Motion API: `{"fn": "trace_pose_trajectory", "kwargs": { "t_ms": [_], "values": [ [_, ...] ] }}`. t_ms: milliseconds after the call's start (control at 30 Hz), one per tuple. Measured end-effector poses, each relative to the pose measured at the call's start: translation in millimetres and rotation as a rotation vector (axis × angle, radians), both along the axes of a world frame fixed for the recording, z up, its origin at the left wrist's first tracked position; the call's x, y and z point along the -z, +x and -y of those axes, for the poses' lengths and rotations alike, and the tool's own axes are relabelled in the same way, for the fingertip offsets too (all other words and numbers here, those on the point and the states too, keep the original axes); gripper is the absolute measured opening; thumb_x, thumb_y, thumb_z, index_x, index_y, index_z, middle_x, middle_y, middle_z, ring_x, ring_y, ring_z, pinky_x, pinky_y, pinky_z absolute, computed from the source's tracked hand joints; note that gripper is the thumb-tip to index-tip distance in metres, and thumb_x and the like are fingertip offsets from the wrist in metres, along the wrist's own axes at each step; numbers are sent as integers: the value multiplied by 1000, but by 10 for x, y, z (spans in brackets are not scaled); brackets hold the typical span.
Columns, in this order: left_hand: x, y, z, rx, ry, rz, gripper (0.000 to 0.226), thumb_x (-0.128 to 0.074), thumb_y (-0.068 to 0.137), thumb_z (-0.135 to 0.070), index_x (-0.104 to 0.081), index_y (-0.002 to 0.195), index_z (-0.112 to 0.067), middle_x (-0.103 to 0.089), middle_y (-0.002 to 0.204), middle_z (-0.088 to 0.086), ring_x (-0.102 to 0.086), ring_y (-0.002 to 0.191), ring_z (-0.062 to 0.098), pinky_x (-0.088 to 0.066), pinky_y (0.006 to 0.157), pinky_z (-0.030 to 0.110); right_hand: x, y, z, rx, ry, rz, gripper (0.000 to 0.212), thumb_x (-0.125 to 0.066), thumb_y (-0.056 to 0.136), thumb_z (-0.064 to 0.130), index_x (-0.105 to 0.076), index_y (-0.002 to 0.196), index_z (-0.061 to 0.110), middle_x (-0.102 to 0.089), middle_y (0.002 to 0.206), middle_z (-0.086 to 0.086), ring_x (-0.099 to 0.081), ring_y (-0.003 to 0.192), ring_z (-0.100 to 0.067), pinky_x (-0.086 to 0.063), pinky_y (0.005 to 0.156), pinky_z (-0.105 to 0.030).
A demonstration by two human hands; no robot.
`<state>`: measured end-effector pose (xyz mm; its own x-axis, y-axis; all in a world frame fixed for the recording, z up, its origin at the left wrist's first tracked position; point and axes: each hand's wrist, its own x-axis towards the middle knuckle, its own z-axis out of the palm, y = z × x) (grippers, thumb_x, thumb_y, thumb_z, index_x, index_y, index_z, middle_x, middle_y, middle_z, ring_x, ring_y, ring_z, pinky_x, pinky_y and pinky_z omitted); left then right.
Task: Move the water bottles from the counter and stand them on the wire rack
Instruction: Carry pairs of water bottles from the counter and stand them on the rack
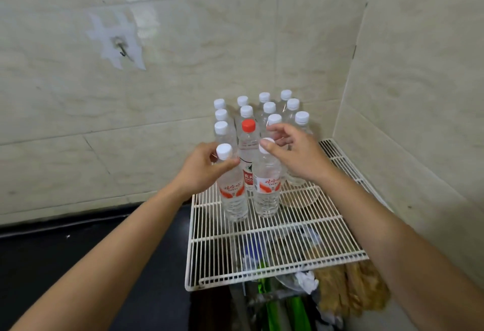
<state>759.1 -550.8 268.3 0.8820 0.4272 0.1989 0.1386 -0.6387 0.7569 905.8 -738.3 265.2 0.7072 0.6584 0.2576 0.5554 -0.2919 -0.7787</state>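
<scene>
A white wire rack [272, 249] sits in the tiled corner. Several clear water bottles stand upright on it in rows, most with white caps, one with a red cap [248, 125]. At the front stand two bottles with orange-white labels. My left hand [203, 168] wraps the neck of the front left bottle [234, 194], just under its white cap. My right hand [296, 154] hovers over the front right bottle [266, 189]; its thumb touches that cap, the fingers are spread and hold nothing.
A black counter [78, 260] lies to the left of the rack. Under the rack are green items [277, 304], crumpled paper and brownish bundles [348, 286]. Tiled walls close the back and the right side. A hook [123, 50] is taped on the back wall.
</scene>
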Motion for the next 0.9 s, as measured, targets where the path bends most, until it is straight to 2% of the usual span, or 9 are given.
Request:
{"fn": "trace_pose_trajectory", "kwargs": {
  "t_ms": [100,167,300,367,500,667,733,833,900],
  "values": [
    [-109,-24,-99,-16,69,-14,29,-81,82,-31,-67,106,-23,-70,95,-6,-65,85,10,-52,74,21,-118,32,60,-50,-125,17,52,-67,80,67,-67,120,35,-68,100,16,-64,86,-1,-58,89,-36],
    [-139,-22,-143,2,77,12,29,-82,82,-27,-69,107,-22,-73,96,-7,-67,85,7,-55,79,23,-129,-3,40,-82,-219,53,59,-65,75,73,-69,119,33,-68,102,15,-64,92,-1,-56,93,-39],
    [-84,-21,-91,3,83,62,26,-78,85,-19,-69,109,-14,-72,98,-3,-66,88,6,-52,80,19,-147,-105,-31,-64,-237,128,44,-66,90,55,-67,123,27,-69,111,12,-64,101,-7,-54,93,-38],
    [-52,-11,-73,-2,39,78,24,-76,87,-16,-68,109,-13,-72,99,-3,-66,90,7,-51,80,18,-178,-160,-65,-55,-252,154,39,-65,94,49,-68,122,22,-69,114,8,-63,101,-9,-52,89,-34],
    [-50,10,-86,-30,-149,141,20,-75,87,-11,-69,106,-16,-73,100,-2,-68,95,11,-56,82,29,-185,-218,-132,-44,-292,239,35,-62,96,49,-69,113,19,-69,106,3,-64,95,-14,-52,83,-36],
    [-31,73,-196,-71,-158,155,23,-75,88,-11,-69,109,-17,-72,100,-8,-67,97,4,-55,85,28,-142,-199,-249,-19,-218,192,32,-61,98,43,-70,112,15,-71,103,-2,-66,96,-20,-53,88,-43],
    [15,85,-198,-79,-172,186,23,-75,88,-12,-69,110,-18,-72,101,-9,-67,98,4,-56,85,27,-116,-194,-295,-15,-194,180,30,-62,99,40,-69,116,16,-71,105,-1,-66,97,-18,-53,86,-39],
    [66,79,-142,-49,-139,199,26,-73,90,-15,-66,115,-18,-70,105,-10,-64,99,-1,-52,81,18,-64,-177,-325,13,-179,209,31,-62,99,39,-66,122,19,-69,109,-1,-66,97,-17,-51,84,-35],
    [86,87,-155,-27,-151,186,27,-72,91,-16,-66,117,-17,-71,108,-8,-65,102,3,-53,85,22,-36,-164,-319,25,-162,217,35,-63,98,39,-64,128,20,-67,114,-1,-66,97,-15,-52,86,-35]
  ]
}}
